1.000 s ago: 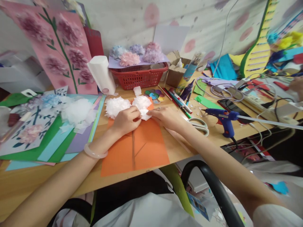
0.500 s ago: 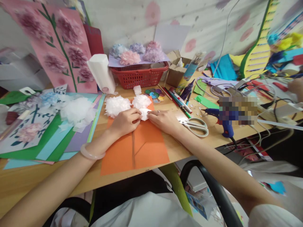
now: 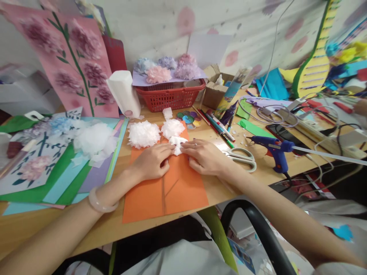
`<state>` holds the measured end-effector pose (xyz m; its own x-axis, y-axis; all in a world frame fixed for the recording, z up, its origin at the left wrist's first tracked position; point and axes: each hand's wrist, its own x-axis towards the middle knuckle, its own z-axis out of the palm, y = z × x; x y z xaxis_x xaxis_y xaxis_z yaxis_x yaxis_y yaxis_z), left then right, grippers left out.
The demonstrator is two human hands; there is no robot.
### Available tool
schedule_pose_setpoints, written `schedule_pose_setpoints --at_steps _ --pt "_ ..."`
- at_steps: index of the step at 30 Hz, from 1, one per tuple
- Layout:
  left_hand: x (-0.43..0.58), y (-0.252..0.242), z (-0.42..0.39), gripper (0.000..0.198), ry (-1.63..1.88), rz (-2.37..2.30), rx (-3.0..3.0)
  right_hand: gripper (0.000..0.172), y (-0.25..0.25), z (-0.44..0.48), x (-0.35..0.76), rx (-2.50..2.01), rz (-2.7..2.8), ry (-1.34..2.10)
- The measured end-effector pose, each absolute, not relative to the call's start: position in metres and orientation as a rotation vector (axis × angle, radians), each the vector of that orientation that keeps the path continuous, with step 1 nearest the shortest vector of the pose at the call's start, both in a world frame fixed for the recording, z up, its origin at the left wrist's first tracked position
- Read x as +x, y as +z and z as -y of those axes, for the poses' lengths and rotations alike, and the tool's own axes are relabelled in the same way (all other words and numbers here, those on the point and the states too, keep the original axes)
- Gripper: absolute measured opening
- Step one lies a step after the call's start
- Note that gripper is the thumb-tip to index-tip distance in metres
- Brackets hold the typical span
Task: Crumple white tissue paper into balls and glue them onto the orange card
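Both my hands rest on an orange paper sheet (image 3: 177,191) at the table's front. My left hand (image 3: 153,160) and my right hand (image 3: 205,156) pinch a small wad of white tissue paper (image 3: 177,144) between their fingertips, one from each side. Just beyond the wad two fluffy white tissue flowers sit on the sheet's far edge, a bigger one (image 3: 143,133) on the left and a smaller one (image 3: 172,128) on the right. A pale bangle (image 3: 100,202) is on my left wrist.
Scissors (image 3: 243,156) and a blue glue gun (image 3: 275,149) lie right of my right hand. Pens (image 3: 218,126), a paint palette (image 3: 187,117), a red basket (image 3: 169,95) with pastel flowers and a white roll (image 3: 124,93) stand behind. Stacked coloured sheets (image 3: 57,168) fill the left; cables (image 3: 315,126) the right.
The view has shifted slightly, so everything sits a little lower in frame. My fingers have kept working the white tissue wad, which now shows more between both hands.
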<state>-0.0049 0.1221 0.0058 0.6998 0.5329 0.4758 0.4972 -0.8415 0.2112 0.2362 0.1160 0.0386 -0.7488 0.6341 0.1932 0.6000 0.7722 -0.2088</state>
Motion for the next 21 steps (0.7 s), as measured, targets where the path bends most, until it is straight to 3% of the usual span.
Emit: schedule_pose_setpoints --at_steps 8,15,21 --pt "-0.011 0.009 -0.121 0.050 0.771 -0.932 2.789 0.029 0.028 -0.127 0.247 -1.112 2.382 0.448" --pt "0.003 0.006 -0.123 0.055 0.502 -0.973 2.846 0.046 0.028 -0.124 0.239 -0.958 2.538 0.359" --pt "0.005 -0.001 -0.116 0.048 0.560 -0.948 2.902 0.050 0.036 -0.116 0.236 -1.001 2.650 0.311"
